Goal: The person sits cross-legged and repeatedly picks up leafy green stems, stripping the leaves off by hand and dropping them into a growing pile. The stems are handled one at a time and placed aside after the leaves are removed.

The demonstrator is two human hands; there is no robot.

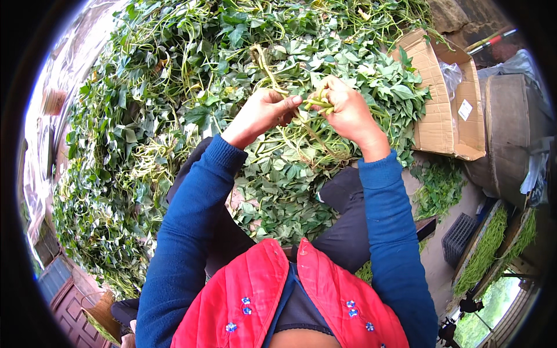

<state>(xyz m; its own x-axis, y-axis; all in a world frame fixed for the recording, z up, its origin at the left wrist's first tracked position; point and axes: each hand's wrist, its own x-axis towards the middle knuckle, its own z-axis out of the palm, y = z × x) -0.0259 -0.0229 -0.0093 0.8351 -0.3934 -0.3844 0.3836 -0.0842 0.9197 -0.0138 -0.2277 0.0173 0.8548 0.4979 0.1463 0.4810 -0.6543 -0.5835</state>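
Both my hands are raised over a large heap of leafy green vines (290,197). A pale, brownish vine (268,71) runs through the pinched thumb and fingers of my left hand (260,115), its upper end sticking out beyond them. Close by on the right, my right hand (350,113) is closed around several short yellow-green stems (318,105), whose ends show toward my left thumb. The fingertips almost meet. More leaves and thin stems hang below the hands, and I cannot tell which of them join the pieces I hold.
An open cardboard box (432,87) stands to the right of the heap, with a large brown container (507,127) beside it. Lower right are a black plastic crate (458,238) and trays of green stems (483,250). A woven basket (103,313) sits lower left.
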